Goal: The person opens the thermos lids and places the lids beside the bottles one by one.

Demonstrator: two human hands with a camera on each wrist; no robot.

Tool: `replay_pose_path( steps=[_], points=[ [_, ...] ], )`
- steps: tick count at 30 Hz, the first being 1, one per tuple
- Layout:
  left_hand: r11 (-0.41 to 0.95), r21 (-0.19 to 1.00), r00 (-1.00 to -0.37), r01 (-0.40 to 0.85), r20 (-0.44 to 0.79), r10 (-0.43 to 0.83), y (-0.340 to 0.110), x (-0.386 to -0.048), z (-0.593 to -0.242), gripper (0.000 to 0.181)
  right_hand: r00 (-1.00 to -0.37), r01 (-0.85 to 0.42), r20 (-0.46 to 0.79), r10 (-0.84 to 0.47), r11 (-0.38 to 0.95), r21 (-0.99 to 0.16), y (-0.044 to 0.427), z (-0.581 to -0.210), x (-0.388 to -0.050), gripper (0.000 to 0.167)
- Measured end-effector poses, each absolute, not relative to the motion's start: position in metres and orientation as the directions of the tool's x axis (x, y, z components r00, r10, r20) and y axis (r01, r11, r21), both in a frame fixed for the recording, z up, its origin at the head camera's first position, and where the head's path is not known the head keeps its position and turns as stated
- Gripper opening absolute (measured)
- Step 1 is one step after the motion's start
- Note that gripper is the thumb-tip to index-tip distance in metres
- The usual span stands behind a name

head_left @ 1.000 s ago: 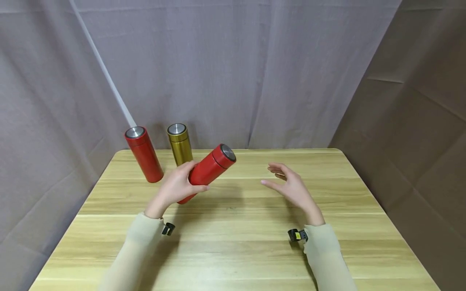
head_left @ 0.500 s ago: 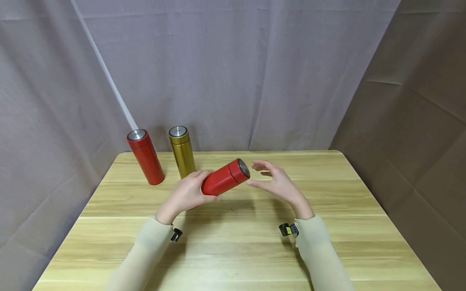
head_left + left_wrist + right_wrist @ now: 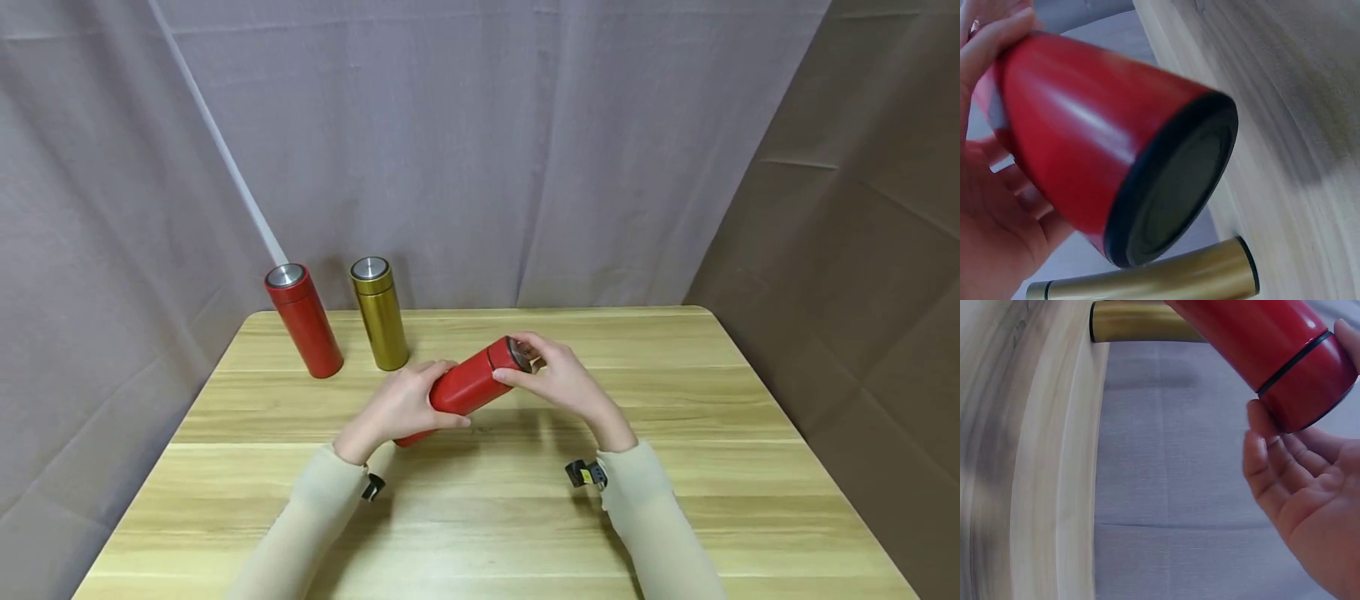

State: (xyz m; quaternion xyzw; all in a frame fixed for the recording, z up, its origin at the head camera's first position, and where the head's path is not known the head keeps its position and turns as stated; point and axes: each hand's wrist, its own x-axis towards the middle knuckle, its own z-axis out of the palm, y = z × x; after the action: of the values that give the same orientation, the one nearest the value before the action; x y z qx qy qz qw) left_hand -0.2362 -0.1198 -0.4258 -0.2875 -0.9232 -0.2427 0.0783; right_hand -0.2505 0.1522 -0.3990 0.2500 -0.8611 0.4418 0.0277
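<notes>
Red bottle (image 3: pixel 467 386) is tilted, gripped in the left hand (image 3: pixel 405 402), while the right hand (image 3: pixel 561 382) pinches its lid (image 3: pixel 506 354). Present step seems a two-handed hold; next move probably calls for steady left grip.

Flask (image 3: pixel 468 385) above table (image 3: pixel 487 517), two flasks (image 3: pixel 384 327) behind-left

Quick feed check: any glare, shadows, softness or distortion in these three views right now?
Head: dark shadows on the table beside both sleeves; the standing red bottle and gold bottle lean leftward, probably wide-angle distortion. Left wrist: pale glare streak along the held red bottle, table grain soft. Right wrist: small highlight on that bottle, right hand slightly soft.
</notes>
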Motion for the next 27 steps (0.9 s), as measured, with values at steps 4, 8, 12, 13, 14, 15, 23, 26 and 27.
replay_pose_path(
  steps=[4, 8, 12, 13, 14, 15, 23, 26, 27],
  points=[
    [0.673, 0.451, -0.809, 0.586, 0.271, 0.522, -0.123, -0.237, -0.427, 0.067, -0.845, -0.493, 0.294, -0.447, 0.438, -0.751, 0.153, -0.401, -0.251, 0.055],
    [0.619, 0.518, -0.793, 0.591, 0.235, 0.562, -0.127, -0.239, -0.426, 0.065, -0.816, -0.530, 0.321, -0.482, 0.400, -0.748, 0.154, -0.403, -0.251, 0.048],
    [0.582, 0.550, -0.773, 0.600, 0.207, 0.600, -0.130, -0.239, -0.426, 0.067, -0.798, -0.558, 0.351, -0.491, 0.379, -0.739, 0.153, -0.406, -0.247, 0.043],
    [0.573, 0.553, -0.765, 0.605, 0.201, 0.612, -0.130, -0.239, -0.426, 0.067, -0.792, -0.567, 0.363, -0.490, 0.373, -0.735, 0.152, -0.405, -0.247, 0.042],
    [0.563, 0.560, -0.757, 0.608, 0.194, 0.624, -0.130, -0.239, -0.426, 0.067, -0.786, -0.577, 0.376, -0.491, 0.364, -0.731, 0.152, -0.405, -0.246, 0.040],
    [0.555, 0.566, -0.750, 0.610, 0.187, 0.634, -0.130, -0.239, -0.426, 0.067, -0.777, -0.589, 0.391, -0.493, 0.352, -0.727, 0.152, -0.404, -0.245, 0.039],
    [0.500, 0.622, -0.729, 0.602, 0.172, 0.663, -0.128, -0.240, -0.421, 0.067, -0.739, -0.650, 0.481, -0.472, 0.310, -0.694, 0.153, -0.398, -0.241, 0.036],
    [0.496, 0.629, -0.722, 0.599, 0.155, 0.675, -0.129, -0.240, -0.420, 0.069, -0.747, -0.635, 0.467, -0.472, 0.299, -0.713, 0.155, -0.399, -0.239, 0.034],
    [0.491, 0.635, -0.719, 0.597, 0.151, 0.678, -0.129, -0.240, -0.419, 0.069, -0.749, -0.631, 0.465, -0.472, 0.294, -0.718, 0.155, -0.399, -0.238, 0.034]
  ],
)
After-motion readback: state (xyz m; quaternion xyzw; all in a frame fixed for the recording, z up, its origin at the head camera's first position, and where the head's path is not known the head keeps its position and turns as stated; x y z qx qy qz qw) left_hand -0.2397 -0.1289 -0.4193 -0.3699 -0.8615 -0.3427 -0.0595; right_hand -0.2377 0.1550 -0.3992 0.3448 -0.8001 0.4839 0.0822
